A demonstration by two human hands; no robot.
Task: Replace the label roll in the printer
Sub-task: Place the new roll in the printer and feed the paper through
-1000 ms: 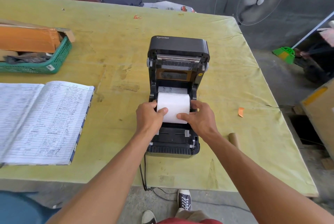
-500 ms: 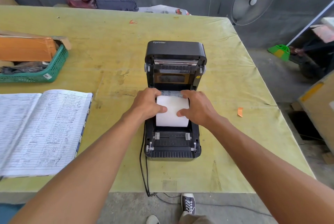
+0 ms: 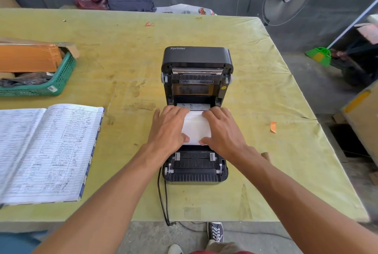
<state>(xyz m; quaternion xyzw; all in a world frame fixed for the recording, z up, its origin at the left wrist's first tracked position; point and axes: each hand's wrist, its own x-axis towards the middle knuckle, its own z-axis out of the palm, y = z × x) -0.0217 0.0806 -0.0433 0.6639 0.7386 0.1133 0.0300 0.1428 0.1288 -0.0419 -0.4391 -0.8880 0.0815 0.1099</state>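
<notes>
So, the label roll (image 3: 196,128) lies in the open bay of the printer (image 3: 197,57). Its long axis runs left to right across the machine, square to my line of sight. I've got the left hand (image 3: 168,128) over its left end and the right hand (image 3: 224,128) over its right. On each, the fingers drape across the top and the thumb sits against the near face, so both are clamped on the roll and neither is nearer. The hands hide whether the ends sit in their holders. The paper guides (image 3: 195,156) lie on my side of the roll, so I judge the free end must be drawn toward me. The lid (image 3: 197,55) stands up behind. On the table (image 3: 235,198), a ledger (image 3: 47,151) lies open to the left, a green basket (image 3: 61,78) beyond it.
</notes>
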